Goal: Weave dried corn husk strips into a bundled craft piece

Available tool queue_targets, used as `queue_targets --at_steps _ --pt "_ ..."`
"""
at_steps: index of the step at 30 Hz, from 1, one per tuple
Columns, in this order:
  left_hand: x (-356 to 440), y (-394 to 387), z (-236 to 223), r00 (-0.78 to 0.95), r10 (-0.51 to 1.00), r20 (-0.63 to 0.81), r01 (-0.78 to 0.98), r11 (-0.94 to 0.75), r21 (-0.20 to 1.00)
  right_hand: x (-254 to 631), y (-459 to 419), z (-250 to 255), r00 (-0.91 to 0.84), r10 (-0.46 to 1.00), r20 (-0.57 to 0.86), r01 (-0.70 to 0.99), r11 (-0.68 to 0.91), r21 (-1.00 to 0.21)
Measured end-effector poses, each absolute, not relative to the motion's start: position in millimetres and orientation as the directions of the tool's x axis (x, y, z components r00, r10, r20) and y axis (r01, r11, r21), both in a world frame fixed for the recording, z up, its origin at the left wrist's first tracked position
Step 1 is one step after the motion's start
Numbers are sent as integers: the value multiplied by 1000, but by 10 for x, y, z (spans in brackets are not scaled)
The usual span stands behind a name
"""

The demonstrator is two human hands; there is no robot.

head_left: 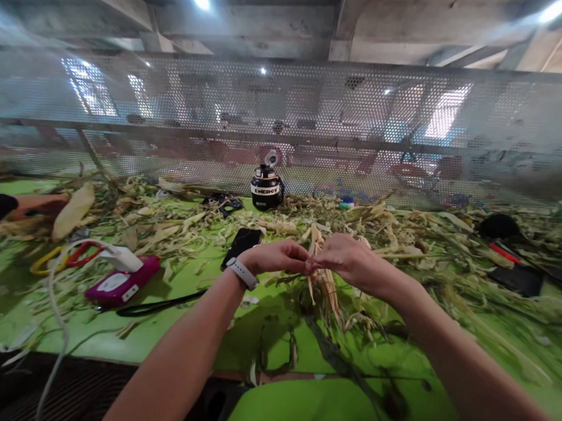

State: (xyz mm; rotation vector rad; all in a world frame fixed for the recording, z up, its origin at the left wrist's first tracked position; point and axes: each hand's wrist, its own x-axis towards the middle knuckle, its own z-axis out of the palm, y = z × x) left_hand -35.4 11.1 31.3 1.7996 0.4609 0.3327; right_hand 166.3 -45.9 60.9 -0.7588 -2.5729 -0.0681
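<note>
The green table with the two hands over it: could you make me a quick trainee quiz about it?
1. True or false: the lid of the black bottle is closed.
2. The left hand and right hand meet at:
A) a red cable
B) a bundle of dry strips
C) a hat
3. Fill in: the pale wristband is on the ____ wrist.

Key: 1 false; 2 B; 3 left

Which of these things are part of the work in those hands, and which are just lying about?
In the work:
- left hand and right hand, fingertips pinched together
- bundle of pale strips at their fingertips
- probably the loose dry strips too

Just lying about, it seems:
- black jug, lid up
- magenta block with white plug
- flat black item
</note>
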Motion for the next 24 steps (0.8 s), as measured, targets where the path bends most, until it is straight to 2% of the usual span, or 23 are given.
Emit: queue_targets --at_steps 3,11,16,20,22,24 --pt "-386 125 315 894 446 -44 163 -233 959 1636 -485 604 -746 522 413 544 836 -73" --pt "-423 146 326 892 435 -118 267 -297 917 1537 -619 635 -758 608 238 608 790 -80" --pt "-425 161 313 876 463 -139 298 -292 909 1500 -604 593 -752 627 202 621 777 -100" --pt "-437 175 312 873 468 -141 303 -293 907 1482 -583 555 -743 630 225 614 776 -144" --pt "-429 172 334 857 503 -114 297 -300 907 1493 -559 546 -703 665 252 639 746 -187" --pt "-406 151 377 748 662 51 249 -352 902 1522 -513 538 -606 734 308 691 677 -253"
